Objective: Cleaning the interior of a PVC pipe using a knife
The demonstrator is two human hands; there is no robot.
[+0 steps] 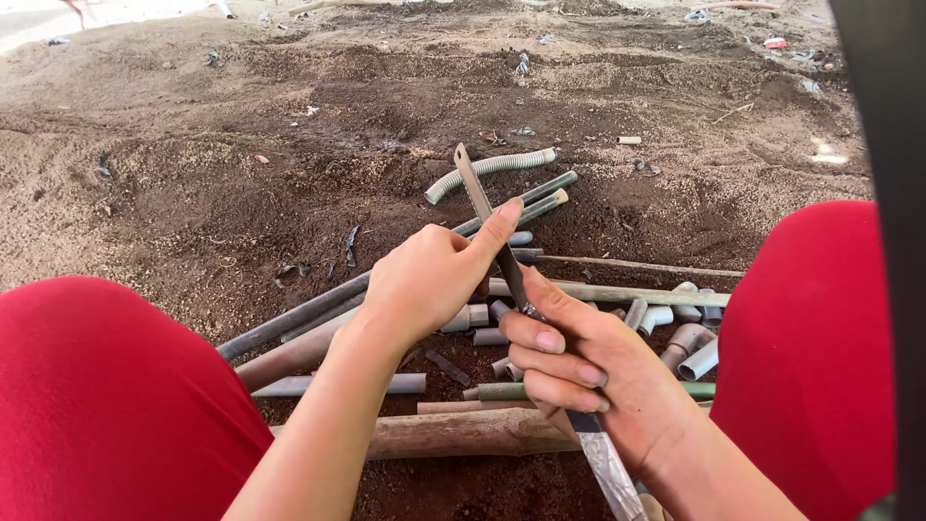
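Observation:
My right hand [579, 371] is closed around the lower part of a long, thin metal blade [477, 198], whose tape-wrapped end sticks out below my wrist. The blade slants up and to the left, its tip over the dirt. My left hand [424, 280] grips the blade's middle, with the thumb stretched along its flat side and the fingers curled behind it. Whether something small sits inside the left fingers is hidden. Both hands hover above a heap of cut grey pipe pieces [482, 328].
My knees in red trousers [106, 386] frame the view on both sides. On the brown soil lie long grey pipes [289, 323], a corrugated hose [492, 172], pipe elbows [685, 338] and a wooden stick [463, 434]. A dark post [892, 193] stands at the right.

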